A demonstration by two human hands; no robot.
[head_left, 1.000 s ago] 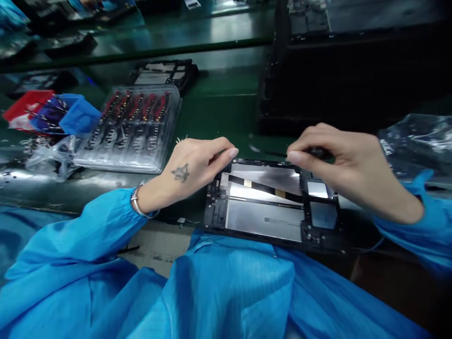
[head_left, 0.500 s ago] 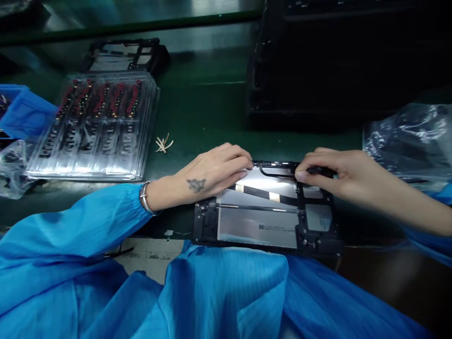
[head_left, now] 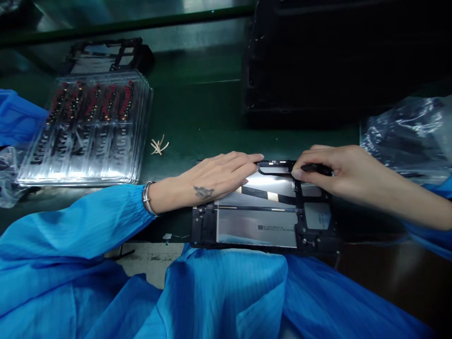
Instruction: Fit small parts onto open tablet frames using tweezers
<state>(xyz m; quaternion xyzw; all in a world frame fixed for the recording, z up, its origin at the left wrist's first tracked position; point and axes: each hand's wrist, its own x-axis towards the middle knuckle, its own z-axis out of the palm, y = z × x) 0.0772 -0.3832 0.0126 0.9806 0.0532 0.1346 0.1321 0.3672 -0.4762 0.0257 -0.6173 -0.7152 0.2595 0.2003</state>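
A tablet-like device (head_left: 256, 226) with a black frame, silver metal panels and dark ribbon strips lies at the bench's near edge, back side exposed. Across its upper left part rests my left hand (head_left: 226, 176), palm down with fingers stretched out toward the far edge. My right hand (head_left: 326, 172) is closed in a pinch on a slim black tool (head_left: 318, 169) over the device's upper right corner. The tool's tip is hidden behind the fingers. Close to the right fingertips, a thin black cable (head_left: 273, 173) runs along the far edge.
Stacked clear trays (head_left: 81, 132) with small red-and-black parts sit at left, near a blue bin (head_left: 19, 117). Behind them lie more black frames (head_left: 106, 56). Pale strips (head_left: 160, 145) lie mid-bench. A large black box (head_left: 303, 70) and plastic bags (head_left: 406, 136) are at right.
My left hand has slid slightly right and its fingers have straightened out flatter. The right hand keeps its pinch near the same corner. The view has shifted a little.
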